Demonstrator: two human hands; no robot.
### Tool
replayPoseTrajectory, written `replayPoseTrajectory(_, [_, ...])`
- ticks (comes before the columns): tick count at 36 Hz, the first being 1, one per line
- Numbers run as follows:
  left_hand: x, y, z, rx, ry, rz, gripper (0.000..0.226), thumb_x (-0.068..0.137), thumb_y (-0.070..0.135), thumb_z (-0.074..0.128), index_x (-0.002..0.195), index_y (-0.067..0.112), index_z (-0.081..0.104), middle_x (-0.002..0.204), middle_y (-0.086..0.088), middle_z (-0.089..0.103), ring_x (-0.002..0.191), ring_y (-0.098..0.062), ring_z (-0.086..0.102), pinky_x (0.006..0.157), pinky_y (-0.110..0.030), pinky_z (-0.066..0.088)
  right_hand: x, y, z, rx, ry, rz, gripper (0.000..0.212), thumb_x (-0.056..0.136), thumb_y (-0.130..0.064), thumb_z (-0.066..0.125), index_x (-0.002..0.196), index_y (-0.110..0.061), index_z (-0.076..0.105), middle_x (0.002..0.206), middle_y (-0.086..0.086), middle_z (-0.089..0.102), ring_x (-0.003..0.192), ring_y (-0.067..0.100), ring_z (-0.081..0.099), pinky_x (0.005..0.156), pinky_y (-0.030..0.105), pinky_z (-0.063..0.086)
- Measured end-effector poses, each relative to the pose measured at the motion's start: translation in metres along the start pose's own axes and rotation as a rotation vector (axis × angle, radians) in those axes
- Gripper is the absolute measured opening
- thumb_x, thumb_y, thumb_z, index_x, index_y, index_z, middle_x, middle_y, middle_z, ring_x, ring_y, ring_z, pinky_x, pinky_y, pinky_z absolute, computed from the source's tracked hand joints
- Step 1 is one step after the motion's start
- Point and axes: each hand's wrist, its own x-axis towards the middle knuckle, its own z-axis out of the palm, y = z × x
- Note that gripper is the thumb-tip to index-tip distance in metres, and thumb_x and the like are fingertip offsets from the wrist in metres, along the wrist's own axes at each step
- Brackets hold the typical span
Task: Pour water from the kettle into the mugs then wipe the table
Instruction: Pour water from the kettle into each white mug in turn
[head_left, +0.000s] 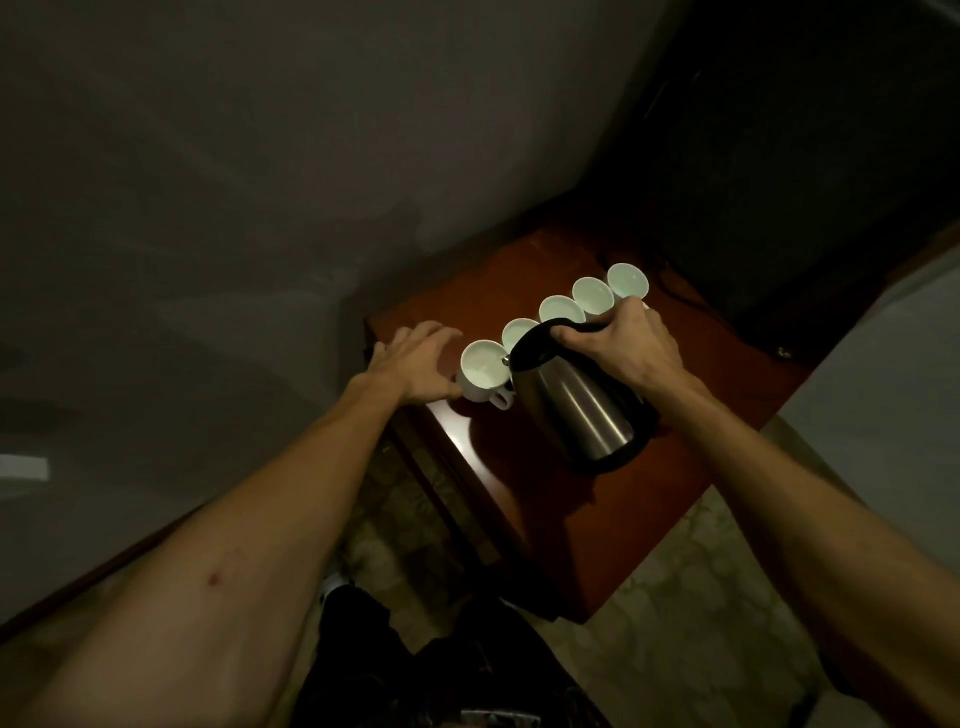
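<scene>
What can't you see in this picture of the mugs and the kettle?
Head view only:
- Water level in the five mugs: too dim to tell.
- Second mug: partly hidden by the kettle.
- Kettle handle: covered by the right hand.
- Left hand fingers: whether they touch the nearest mug is unclear.
- No wiping cloth in view.

A small reddish-brown wooden table (597, 519) is set against the wall, its near left corner catching a bright reflection. Five white mugs are arranged on it in a single diagonal row — first mug (483, 371) at the near left edge, then second mug (517, 332), third mug (561, 310), fourth mug (592, 294) and fifth mug (627, 279) toward the far right. Adjacent mugs stand just beside one another. The table is supported by a patterned floor (691, 613).
</scene>
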Motion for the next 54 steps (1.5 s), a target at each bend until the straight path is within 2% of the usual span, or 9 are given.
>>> replayPoseTrajectory(11, [-0.001, -0.001, 0.003, -0.010, 0.001, 0.003, 0.090, 0.078, 0.046, 0.075, 0.153, 0.038, 0.026, 0.163, 0.002, 0.018, 0.147, -0.029, 0.019, 0.111, -0.058, 0.024, 0.003, 0.002, 0.004, -0.002, 0.005, -0.017, 0.061, 0.089, -0.066, 0.078, 0.119, -0.014, 0.073, 0.101, 0.001, 0.077, 0.080, 0.015, 0.073, 0.069, 0.033, 0.060])
replayPoseTrajectory(16, [-0.002, -0.004, 0.002, -0.004, 0.002, -0.001, 0.090, 0.077, 0.045, 0.074, 0.153, 0.038, 0.026, 0.163, 0.003, 0.019, 0.146, -0.029, 0.020, 0.110, -0.058, 0.024, 0.004, 0.005, 0.008, -0.017, 0.015, -0.010, 0.072, 0.078, -0.080, 0.070, 0.112, -0.018, 0.077, 0.093, -0.003, 0.076, 0.077, 0.016, 0.074, 0.076, 0.045, 0.066])
replayPoseTrajectory(24, [0.000, -0.004, 0.001, -0.002, -0.008, 0.017, 0.090, 0.079, 0.049, 0.074, 0.153, 0.036, 0.025, 0.163, 0.001, 0.018, 0.146, -0.030, 0.019, 0.112, -0.059, 0.023, 0.010, 0.009, 0.006, -0.031, -0.011, -0.019, 0.076, 0.078, -0.080, 0.068, 0.119, -0.017, 0.077, 0.094, -0.002, 0.076, 0.077, 0.015, 0.074, 0.075, 0.043, 0.067])
replayPoseTrajectory(29, [0.002, -0.003, 0.006, 0.006, -0.004, 0.029, 0.091, 0.077, 0.050, 0.074, 0.153, 0.037, 0.025, 0.163, 0.000, 0.018, 0.147, -0.030, 0.018, 0.113, -0.058, 0.021, 0.012, 0.010, 0.006, -0.043, -0.006, -0.028, 0.065, 0.088, -0.070, 0.074, 0.124, -0.016, 0.077, 0.098, 0.000, 0.076, 0.078, 0.014, 0.073, 0.069, 0.033, 0.061])
replayPoseTrajectory(33, [0.003, -0.001, 0.006, 0.003, 0.001, 0.036, 0.091, 0.077, 0.050, 0.074, 0.152, 0.037, 0.025, 0.163, 0.000, 0.019, 0.147, -0.030, 0.018, 0.113, -0.058, 0.021, 0.012, 0.010, 0.007, -0.040, -0.009, -0.019, 0.068, 0.087, -0.071, 0.073, 0.126, -0.016, 0.075, 0.099, 0.000, 0.075, 0.078, 0.014, 0.073, 0.071, 0.035, 0.063])
replayPoseTrajectory(38, [0.002, 0.001, 0.005, 0.009, 0.012, 0.035, 0.092, 0.076, 0.051, 0.075, 0.153, 0.035, 0.025, 0.163, -0.001, 0.019, 0.147, -0.030, 0.019, 0.113, -0.058, 0.022, 0.012, 0.011, 0.007, -0.050, -0.006, -0.028, 0.068, 0.085, -0.073, 0.073, 0.123, -0.016, 0.076, 0.099, 0.000, 0.076, 0.079, 0.015, 0.074, 0.076, 0.040, 0.066])
replayPoseTrajectory(43, [-0.001, 0.004, 0.003, -0.006, 0.009, 0.041, 0.090, 0.077, 0.051, 0.073, 0.153, 0.035, 0.027, 0.162, 0.000, 0.019, 0.147, -0.030, 0.018, 0.112, -0.058, 0.021, 0.012, 0.012, 0.006, -0.056, 0.004, -0.036, 0.066, 0.086, -0.073, 0.073, 0.120, -0.016, 0.077, 0.099, -0.001, 0.077, 0.079, 0.014, 0.073, 0.071, 0.036, 0.063])
replayPoseTrajectory(48, [-0.003, 0.009, 0.001, -0.008, 0.002, 0.049, 0.089, 0.077, 0.051, 0.073, 0.152, 0.033, 0.028, 0.162, 0.000, 0.021, 0.146, -0.032, 0.019, 0.111, -0.060, 0.022, 0.013, 0.015, 0.008, -0.035, -0.014, -0.031, 0.068, 0.083, -0.076, 0.071, 0.118, -0.018, 0.078, 0.096, -0.003, 0.077, 0.079, 0.014, 0.075, 0.074, 0.040, 0.066])
replayPoseTrajectory(54, [-0.003, 0.007, 0.001, -0.012, 0.009, 0.047, 0.090, 0.076, 0.053, 0.073, 0.152, 0.034, 0.029, 0.161, 0.001, 0.022, 0.146, -0.031, 0.020, 0.111, -0.059, 0.022, 0.012, 0.014, 0.007, -0.035, -0.011, -0.033, 0.062, 0.087, -0.072, 0.073, 0.118, -0.018, 0.078, 0.096, -0.003, 0.077, 0.079, 0.013, 0.074, 0.063, 0.031, 0.056])
